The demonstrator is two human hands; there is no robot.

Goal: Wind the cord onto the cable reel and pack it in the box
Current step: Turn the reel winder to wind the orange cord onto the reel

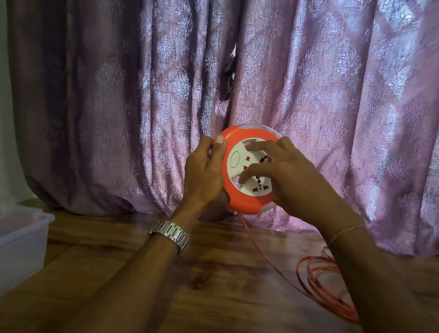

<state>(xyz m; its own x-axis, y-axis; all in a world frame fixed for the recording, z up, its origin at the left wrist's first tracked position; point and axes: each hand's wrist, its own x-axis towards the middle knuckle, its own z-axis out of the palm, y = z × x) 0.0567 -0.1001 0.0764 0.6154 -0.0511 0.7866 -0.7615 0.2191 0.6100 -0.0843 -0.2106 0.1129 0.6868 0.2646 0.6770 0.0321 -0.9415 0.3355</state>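
I hold the orange cable reel [242,169] upright in the air above the wooden table [199,287], in front of the purple curtain [114,72]. My left hand [205,173] clasps its left rim, thumb up on the edge, wrist bent back, watch [169,234] facing me. My right hand [275,170] lies spread over the white socket face, fingertips [250,146] pressing it, not closed around anything. The orange cord [317,284] drops from the reel's bottom and lies in loose loops on the table at right. The clear plastic box [13,238] sits at far left.
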